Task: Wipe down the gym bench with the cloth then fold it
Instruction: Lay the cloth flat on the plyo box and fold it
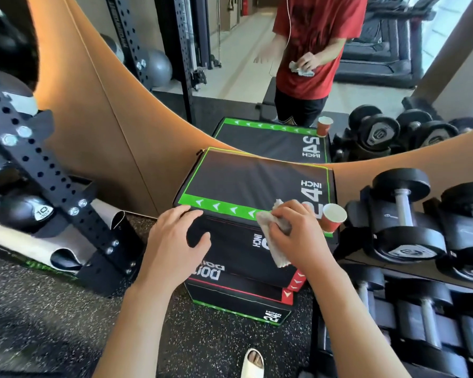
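Hidden and cut-off parts at the box

The right hand covers the middle of the cloth, whose crumpled folds cannot be made out, and the cloth hides part of the white print on the box front; the left hand covers the box's near left corner, and whether its fingers touch the surface cannot be told; the cup hides the box's right corner; the dumbbells and rack run off the frame edges; only the toe of a slipper shows at the bottom edge
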The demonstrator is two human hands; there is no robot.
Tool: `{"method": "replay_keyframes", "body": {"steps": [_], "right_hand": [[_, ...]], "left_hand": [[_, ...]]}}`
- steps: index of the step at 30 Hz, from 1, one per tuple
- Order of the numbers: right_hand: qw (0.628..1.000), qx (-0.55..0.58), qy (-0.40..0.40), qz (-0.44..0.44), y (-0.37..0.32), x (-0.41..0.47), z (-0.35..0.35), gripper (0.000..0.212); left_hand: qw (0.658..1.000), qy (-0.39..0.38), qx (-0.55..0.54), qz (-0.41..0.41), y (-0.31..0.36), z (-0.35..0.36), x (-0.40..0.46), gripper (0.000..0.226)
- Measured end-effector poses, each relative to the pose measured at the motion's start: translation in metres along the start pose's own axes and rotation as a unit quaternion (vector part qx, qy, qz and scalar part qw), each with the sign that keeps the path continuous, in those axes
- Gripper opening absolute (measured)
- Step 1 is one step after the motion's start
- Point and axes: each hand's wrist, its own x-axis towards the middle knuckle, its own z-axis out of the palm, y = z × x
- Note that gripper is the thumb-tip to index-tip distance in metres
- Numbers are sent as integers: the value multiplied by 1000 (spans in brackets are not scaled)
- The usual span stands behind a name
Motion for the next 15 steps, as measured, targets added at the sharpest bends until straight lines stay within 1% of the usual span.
{"method": "replay_keyframes", "body": {"steps": [7, 15], "right_hand": [[999, 17, 9, 32, 54, 68, 32, 12], [996, 23, -7, 82, 115, 128, 75, 14]], "left_hand": [[999, -35, 20, 6, 1, 36, 81, 47], [998, -59, 25, 20, 1, 78, 157, 46]]}}
